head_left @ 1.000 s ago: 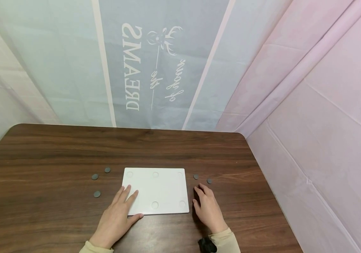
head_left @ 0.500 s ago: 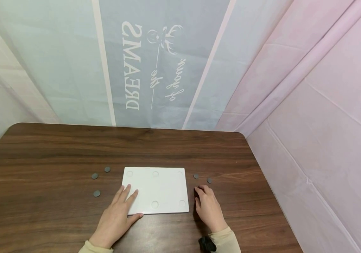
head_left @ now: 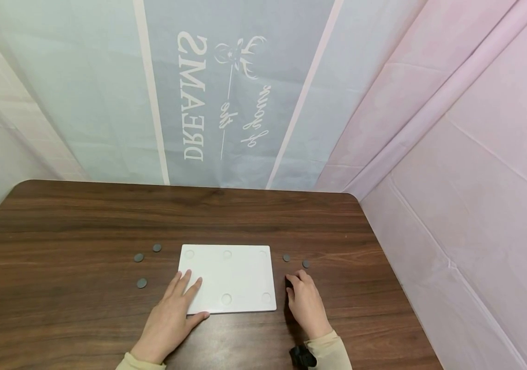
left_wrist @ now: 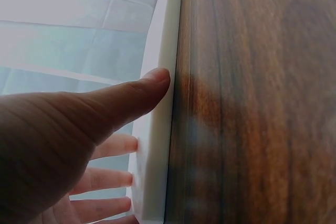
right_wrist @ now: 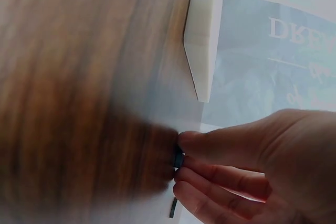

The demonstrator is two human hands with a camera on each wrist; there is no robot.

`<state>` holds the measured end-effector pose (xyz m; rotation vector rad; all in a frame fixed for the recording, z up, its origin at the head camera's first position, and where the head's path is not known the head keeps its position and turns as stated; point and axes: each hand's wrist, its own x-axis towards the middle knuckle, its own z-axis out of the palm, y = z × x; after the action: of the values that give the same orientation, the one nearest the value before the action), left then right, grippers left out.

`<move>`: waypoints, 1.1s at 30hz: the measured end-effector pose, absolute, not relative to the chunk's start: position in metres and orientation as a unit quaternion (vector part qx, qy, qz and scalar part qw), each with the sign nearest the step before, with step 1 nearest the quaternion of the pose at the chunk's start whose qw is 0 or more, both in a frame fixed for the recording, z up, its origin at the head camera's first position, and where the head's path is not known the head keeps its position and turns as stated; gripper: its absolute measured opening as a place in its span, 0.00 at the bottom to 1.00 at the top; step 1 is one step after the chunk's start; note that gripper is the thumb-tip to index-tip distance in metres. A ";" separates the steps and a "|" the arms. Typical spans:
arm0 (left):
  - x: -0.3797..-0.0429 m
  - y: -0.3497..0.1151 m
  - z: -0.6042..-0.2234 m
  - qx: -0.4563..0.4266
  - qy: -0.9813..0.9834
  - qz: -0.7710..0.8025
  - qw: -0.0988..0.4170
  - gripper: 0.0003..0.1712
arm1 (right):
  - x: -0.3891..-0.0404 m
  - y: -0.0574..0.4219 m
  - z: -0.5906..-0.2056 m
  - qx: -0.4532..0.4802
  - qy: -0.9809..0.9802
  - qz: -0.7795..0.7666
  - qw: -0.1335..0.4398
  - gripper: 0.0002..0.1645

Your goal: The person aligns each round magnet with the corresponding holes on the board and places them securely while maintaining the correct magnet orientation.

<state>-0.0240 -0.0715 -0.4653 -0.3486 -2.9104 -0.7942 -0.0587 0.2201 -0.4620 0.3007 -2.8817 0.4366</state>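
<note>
A white rectangular board point(head_left: 238, 277) with shallow round recesses lies flat on the table. My left hand point(head_left: 166, 321) rests with spread, straight fingers over its near left corner, the thumb along the near edge point(left_wrist: 163, 108). To the right of the board, my right hand point(head_left: 306, 303) is low over the table. Its thumb and fingertips pinch a small dark disc point(right_wrist: 179, 159), seen in the right wrist view and hidden by the hand in the head view. Just beyond that hand lie two grey discs, one nearer the board point(head_left: 286, 258) and one farther right point(head_left: 306, 264).
Left of the board, three more grey discs lie apart: an upper one point(head_left: 157, 247), a middle one point(head_left: 138, 257) and a lower one point(head_left: 141, 283). The brown wooden table point(head_left: 106, 221) ends at a printed curtain point(head_left: 240, 128) behind, with pink cloth point(head_left: 476, 205) on the right.
My right hand's thumb and fingertips have drawn together into a pinch, and the hand has shifted very slightly. My left hand, the board and the loose discs stay where they were.
</note>
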 end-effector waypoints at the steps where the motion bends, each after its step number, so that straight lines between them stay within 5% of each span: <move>1: -0.024 -0.072 -0.465 -0.114 -0.957 -0.262 0.051 0.39 | -0.059 0.220 -0.462 0.100 -0.978 0.148 0.106 0.13; 23: -0.025 -0.072 -0.465 -0.104 -0.957 -0.266 0.042 0.39 | -0.061 0.220 -0.463 0.083 -0.974 0.172 0.124 0.08; 33: -0.025 -0.072 -0.464 -0.106 -0.956 -0.267 0.054 0.38 | -0.062 0.220 -0.463 0.093 -0.969 0.176 0.147 0.13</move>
<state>-0.0245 -0.0719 -0.4643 -0.3218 -2.9060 -0.8104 -0.0621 0.2200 -0.4632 0.2670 -2.7891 0.5069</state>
